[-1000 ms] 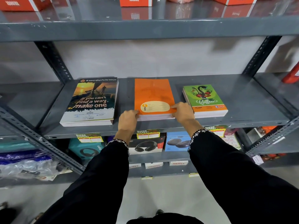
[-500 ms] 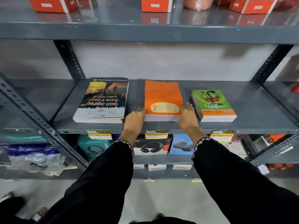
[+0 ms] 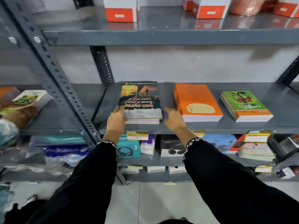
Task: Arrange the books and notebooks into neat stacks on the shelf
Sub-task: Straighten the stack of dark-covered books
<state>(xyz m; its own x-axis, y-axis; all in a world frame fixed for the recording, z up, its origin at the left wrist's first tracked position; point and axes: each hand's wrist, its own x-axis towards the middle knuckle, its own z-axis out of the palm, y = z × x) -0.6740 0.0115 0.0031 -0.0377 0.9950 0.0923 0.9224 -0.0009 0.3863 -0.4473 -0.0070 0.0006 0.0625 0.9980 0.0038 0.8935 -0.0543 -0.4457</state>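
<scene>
Three stacks lie on the grey middle shelf [image 3: 186,126]: a stack of sunset-cover books [image 3: 142,101] reading "If you can't find a way, make one", an orange notebook stack [image 3: 196,101] and a green "Coffee" notebook stack [image 3: 244,105]. My left hand [image 3: 117,119] is on the sunset stack's front left corner, thumb on the cover, fingers hidden at the side. Fingers spread and holding nothing, my right hand [image 3: 174,119] hovers in the gap between the sunset stack and the orange stack.
A slanted perforated post [image 3: 64,88] divides this bay from the left one, where another person's hand [image 3: 24,113] rests by more books [image 3: 30,98]. Orange-and-white boxes [image 3: 120,10] stand on the shelf above. Headphone boxes [image 3: 127,149] fill the shelf below.
Both my hands left the sides of the orange stack and moved left to the sunset stack. The view has swung left, bringing in the neighbouring bay.
</scene>
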